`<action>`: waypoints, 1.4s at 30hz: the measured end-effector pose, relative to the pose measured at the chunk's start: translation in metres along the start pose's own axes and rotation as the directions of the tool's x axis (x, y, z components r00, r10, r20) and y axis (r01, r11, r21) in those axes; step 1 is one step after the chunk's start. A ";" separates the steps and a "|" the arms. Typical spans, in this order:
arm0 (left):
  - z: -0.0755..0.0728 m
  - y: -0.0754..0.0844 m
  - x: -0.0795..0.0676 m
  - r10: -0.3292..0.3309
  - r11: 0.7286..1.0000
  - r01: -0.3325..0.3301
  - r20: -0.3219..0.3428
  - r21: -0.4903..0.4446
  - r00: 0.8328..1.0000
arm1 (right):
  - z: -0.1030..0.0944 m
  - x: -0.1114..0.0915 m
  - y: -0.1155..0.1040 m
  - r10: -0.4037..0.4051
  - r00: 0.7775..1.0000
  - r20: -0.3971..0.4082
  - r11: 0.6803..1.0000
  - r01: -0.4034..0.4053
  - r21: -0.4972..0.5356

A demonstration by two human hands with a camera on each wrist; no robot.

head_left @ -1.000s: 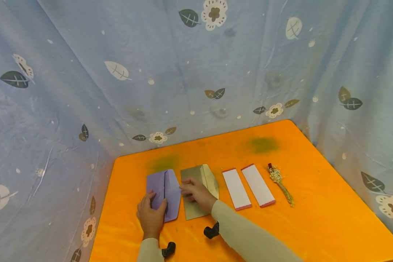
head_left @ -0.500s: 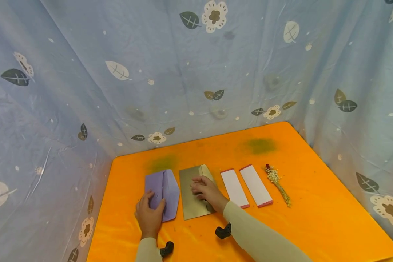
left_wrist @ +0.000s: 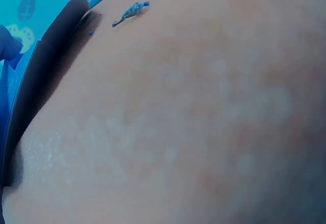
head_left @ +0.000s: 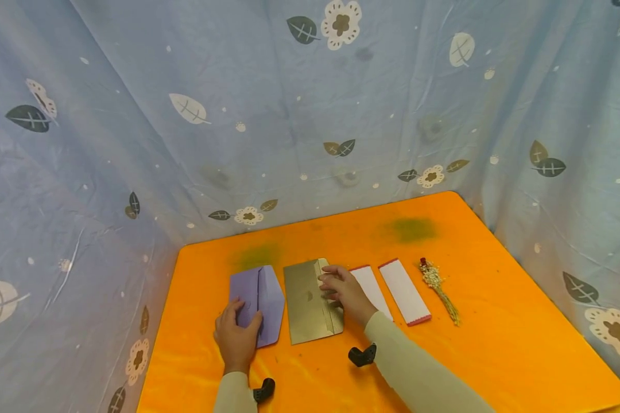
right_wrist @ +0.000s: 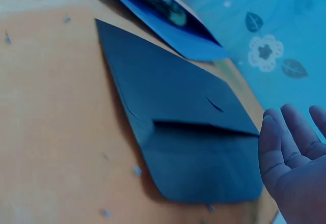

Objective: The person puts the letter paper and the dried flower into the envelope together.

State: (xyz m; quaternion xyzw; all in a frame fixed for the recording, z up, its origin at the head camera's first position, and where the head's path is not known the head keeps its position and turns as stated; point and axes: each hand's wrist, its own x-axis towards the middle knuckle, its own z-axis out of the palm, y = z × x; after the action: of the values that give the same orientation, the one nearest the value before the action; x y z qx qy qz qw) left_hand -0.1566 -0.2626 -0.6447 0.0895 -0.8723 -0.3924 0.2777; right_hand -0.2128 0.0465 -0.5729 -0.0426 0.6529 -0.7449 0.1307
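Observation:
A purple envelope (head_left: 272,298) lies on the left of the orange table with its flap spread to the right. My left hand (head_left: 236,338) holds it, fingers over the pocket and thumb near the mouth. The pocket gapes in the right wrist view, where a small greenish thing (right_wrist: 177,16) shows inside it. Just right of it lies a gold envelope (head_left: 305,307), flap also unfolded, with a small slit in its pocket. My right hand (head_left: 348,291) hovers at that flap, fingers loosely bent and holding nothing; the right wrist view shows its fingers (right_wrist: 295,137) beside the gold envelope.
Two white paper strips with pink ends lie to the right, one strip (head_left: 404,291) in full view, the other strip (head_left: 372,287) partly behind my right hand. Farther right is a small dried-flower bunch (head_left: 439,287) with a red bloom. A blue patterned curtain (head_left: 268,115) surrounds the table's back and sides.
My right hand has moved rightward from beside the purple envelope, across the gold envelope to its flap. My left hand has stayed on the purple envelope.

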 end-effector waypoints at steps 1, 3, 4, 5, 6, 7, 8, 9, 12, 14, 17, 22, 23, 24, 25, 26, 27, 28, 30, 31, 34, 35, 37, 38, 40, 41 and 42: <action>0.000 0.000 0.000 -0.001 1.000 0.001 0.001 0.002 1.000 | -0.004 0.000 0.000 0.001 1.000 -0.016 1.000 -0.001 0.007; -0.001 0.001 0.000 0.004 1.000 -0.004 0.003 0.002 1.000 | -0.012 0.000 -0.002 0.001 0.999 -0.049 1.000 0.000 0.025; -0.002 0.002 0.000 0.006 1.000 -0.006 0.005 0.002 1.000 | -0.017 0.000 -0.002 0.000 0.998 -0.062 0.999 0.002 0.039; -0.002 0.003 0.000 0.008 1.000 -0.008 0.006 0.003 1.000 | -0.022 0.000 -0.003 0.002 0.997 -0.075 0.998 0.002 0.060; -0.002 0.003 0.000 0.008 1.000 -0.008 0.008 0.003 1.000 | -0.027 0.000 -0.003 0.007 0.996 -0.092 0.997 0.000 0.075; -0.002 0.003 0.000 0.007 1.000 -0.007 0.008 0.004 1.000 | -0.032 0.000 -0.004 0.012 0.994 -0.108 0.996 -0.003 0.092; -0.002 0.004 0.000 0.007 1.000 -0.007 0.009 0.004 1.000 | -0.037 0.000 -0.004 0.021 0.992 -0.124 0.994 -0.007 0.110; -0.003 0.004 0.000 0.006 1.000 -0.006 0.010 0.004 1.000 | -0.041 0.000 -0.005 0.028 0.990 -0.141 0.992 -0.009 0.129; -0.003 0.004 0.000 0.005 1.000 -0.005 0.010 0.003 1.000 | -0.054 0.000 -0.007 0.054 0.981 -0.185 0.988 -0.025 0.155; -0.003 0.004 0.000 0.008 1.000 -0.008 0.007 0.003 1.000 | -0.061 -0.001 -0.007 0.069 0.976 -0.206 0.986 -0.034 0.165; -0.002 0.004 0.000 0.006 1.000 -0.006 0.004 0.002 1.000 | -0.072 -0.001 -0.007 0.082 0.970 -0.229 0.986 -0.045 0.161; 0.000 0.003 -0.001 0.015 1.000 -0.015 -0.005 -0.004 1.000 | -0.092 -0.007 -0.009 0.075 0.967 -0.242 0.991 -0.046 0.126; 0.001 0.003 -0.001 0.017 1.000 -0.017 -0.006 -0.005 1.000 | -0.096 -0.009 -0.010 0.066 0.968 -0.244 0.993 -0.039 0.112; 0.001 0.003 -0.002 0.019 1.000 -0.019 -0.007 -0.005 1.000 | -0.100 -0.011 -0.011 0.054 0.969 -0.241 0.994 -0.029 0.103; 0.002 0.003 -0.002 0.022 1.000 -0.022 -0.008 -0.006 1.000 | -0.104 -0.012 -0.012 0.041 0.969 -0.242 0.996 -0.019 0.091; 0.002 0.003 -0.002 0.023 1.000 -0.023 -0.010 -0.006 1.000 | -0.108 -0.014 -0.013 0.029 0.969 -0.246 0.997 -0.011 0.076; 0.002 0.003 -0.002 0.022 1.000 -0.022 -0.009 -0.005 1.000 | -0.112 -0.015 -0.014 0.019 0.968 -0.252 0.998 -0.004 0.060; 0.002 0.003 -0.002 0.021 1.000 -0.021 -0.010 -0.003 1.000 | -0.116 -0.016 -0.016 0.009 0.966 -0.257 0.999 0.002 0.042; 0.002 0.003 -0.002 0.014 1.000 -0.014 -0.008 0.002 1.000 | -0.124 -0.017 -0.017 0.007 0.960 -0.279 1.000 -0.005 0.008; 0.002 0.003 -0.002 0.012 1.000 -0.012 -0.006 0.003 1.000 | -0.129 -0.018 -0.018 0.006 0.955 -0.297 1.000 -0.012 -0.018; 0.002 0.003 -0.002 0.008 1.000 -0.008 0.001 0.007 1.000 | -0.142 -0.022 -0.018 0.015 0.938 -0.347 0.996 -0.047 -0.082; 0.001 0.003 -0.002 0.009 1.000 -0.009 0.002 0.006 1.000 | -0.146 -0.024 -0.018 0.022 0.930 -0.367 0.993 -0.061 -0.096; 0.001 0.004 -0.002 0.013 1.000 -0.013 0.002 0.007 1.000 | -0.153 -0.027 -0.019 0.036 0.916 -0.400 0.988 -0.093 -0.124; 0.000 0.005 -0.002 0.015 1.000 -0.015 0.002 0.008 1.000 | -0.156 -0.028 -0.019 0.046 0.909 -0.415 0.985 -0.111 -0.135; -0.001 0.005 -0.002 0.016 1.000 -0.016 0.001 0.008 1.000 | -0.159 -0.031 -0.020 0.059 0.900 -0.433 0.978 -0.140 -0.158; -0.001 0.006 -0.001 0.016 1.000 -0.016 0.000 0.008 1.000 | -0.160 -0.032 -0.020 0.065 0.895 -0.442 0.973 -0.154 -0.170; -0.001 0.006 -0.001 0.015 1.000 -0.015 0.000 0.009 1.000 | -0.160 -0.033 -0.020 0.070 0.893 -0.445 0.967 -0.170 -0.189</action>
State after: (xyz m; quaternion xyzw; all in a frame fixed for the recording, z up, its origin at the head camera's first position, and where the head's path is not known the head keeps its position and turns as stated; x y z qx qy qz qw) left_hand -0.1545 -0.2589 -0.6405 0.0842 -0.8746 -0.3864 0.2805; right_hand -0.2218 0.2108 -0.5726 0.1511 0.7461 -0.6481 0.0220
